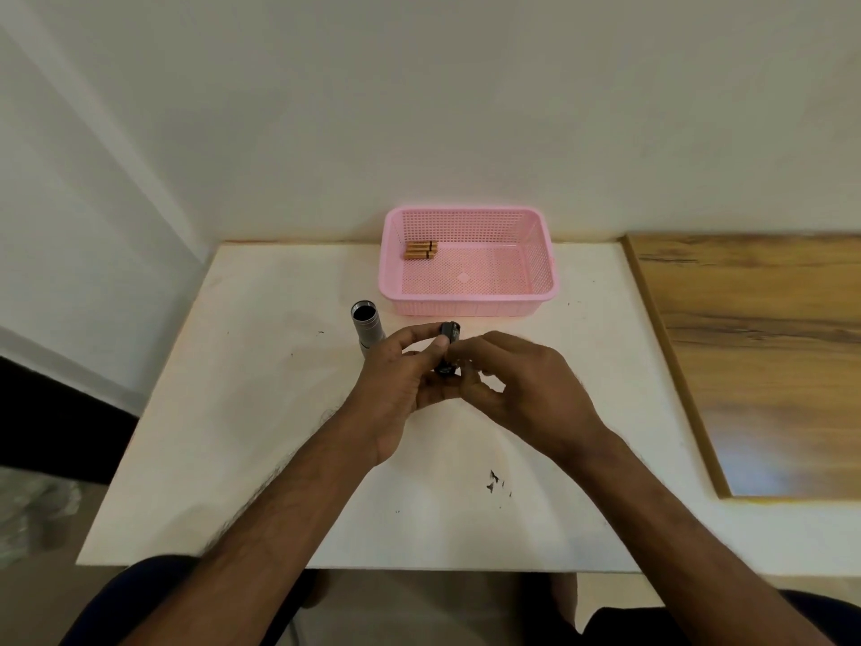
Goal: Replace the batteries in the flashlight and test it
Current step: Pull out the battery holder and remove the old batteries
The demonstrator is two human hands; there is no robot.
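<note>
A grey flashlight body point(366, 326) lies on the white table point(261, 412), its open dark end facing the wall, just left of my hands. My left hand point(400, 380) and my right hand point(517, 389) meet above the table's middle, both closed around a small black battery holder point(449, 338). Only the holder's top and a bit of its lower end show between my fingers. Several gold batteries point(419, 250) lie side by side in the back left corner of a pink plastic basket point(470, 300).
The basket stands at the far edge of the table against a white wall. A wooden board point(755, 356) covers the surface to the right. A few dark marks point(494, 482) spot the tabletop near my right forearm.
</note>
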